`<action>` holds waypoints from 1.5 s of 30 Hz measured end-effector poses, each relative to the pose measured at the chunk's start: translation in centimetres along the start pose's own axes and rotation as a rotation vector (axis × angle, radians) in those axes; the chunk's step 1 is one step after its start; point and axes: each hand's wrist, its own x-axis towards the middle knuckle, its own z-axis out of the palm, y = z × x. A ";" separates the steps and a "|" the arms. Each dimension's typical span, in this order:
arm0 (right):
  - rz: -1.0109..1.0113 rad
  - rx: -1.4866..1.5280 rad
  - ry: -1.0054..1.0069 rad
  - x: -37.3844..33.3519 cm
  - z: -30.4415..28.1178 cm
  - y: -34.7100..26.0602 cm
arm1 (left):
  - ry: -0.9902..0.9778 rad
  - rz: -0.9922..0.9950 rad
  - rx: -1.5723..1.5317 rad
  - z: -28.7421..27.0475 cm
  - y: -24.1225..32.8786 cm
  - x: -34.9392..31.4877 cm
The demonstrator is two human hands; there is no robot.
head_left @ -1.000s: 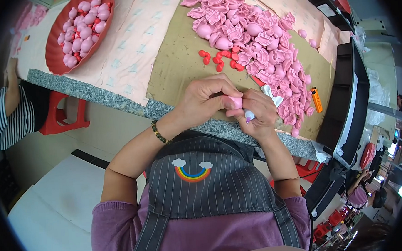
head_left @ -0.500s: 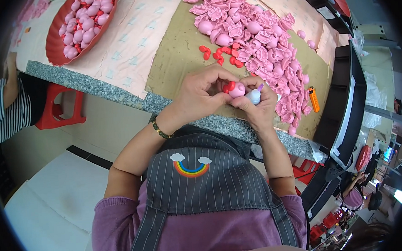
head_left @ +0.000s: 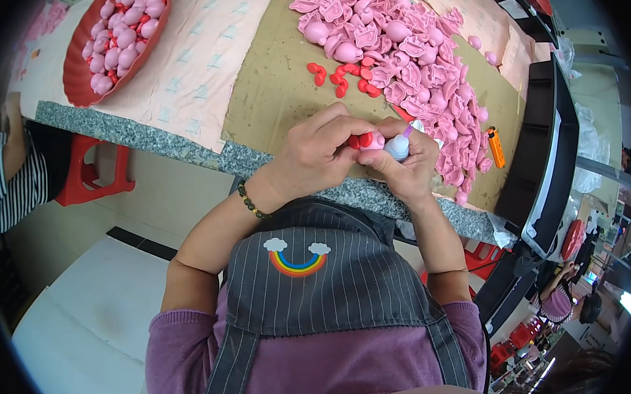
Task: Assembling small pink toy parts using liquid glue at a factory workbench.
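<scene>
Both my hands meet over the near edge of the brown board (head_left: 267, 92). Pinched in the fingers of my left hand (head_left: 317, 153) is a small glossy red piece (head_left: 364, 140), set against a pink rounded piece (head_left: 377, 142). My right hand (head_left: 415, 172) is closed around a small pale blue squeeze bottle (head_left: 398, 148) with a purple tip, and its thumb and fingers also steady the pink piece. How the two pieces meet is partly hidden by my fingers. Loose red pieces (head_left: 340, 80) lie just beyond, beside a heap of pink petal-like parts (head_left: 408, 64).
A red scalloped bowl (head_left: 73, 74) of pink-and-red pieces stands at the far left. An orange tool or lighter (head_left: 496, 147) lies right of the heap, next to a black tray (head_left: 541, 149). A person in striped clothing (head_left: 5, 188) is at the left, near a red stool (head_left: 100, 169).
My left fingers have closed further over the pink piece, leaving less of it visible. The view has shifted slightly; the bottle stays in my right hand.
</scene>
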 end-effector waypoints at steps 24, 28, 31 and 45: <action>0.225 0.638 -0.036 0.7 1.0 -0.4 | 0.089 -0.004 -0.251 -0.4 0.6 1.3; 0.002 0.295 0.052 0.4 0.8 -0.2 | 0.102 -0.026 -0.225 -0.5 -0.1 0.8; 0.107 0.351 0.079 0.5 0.8 -0.5 | 0.052 0.147 -0.101 -0.6 -0.4 0.9; 0.076 0.376 0.111 0.2 1.0 -0.3 | -0.033 0.062 -0.122 -0.4 -0.6 0.7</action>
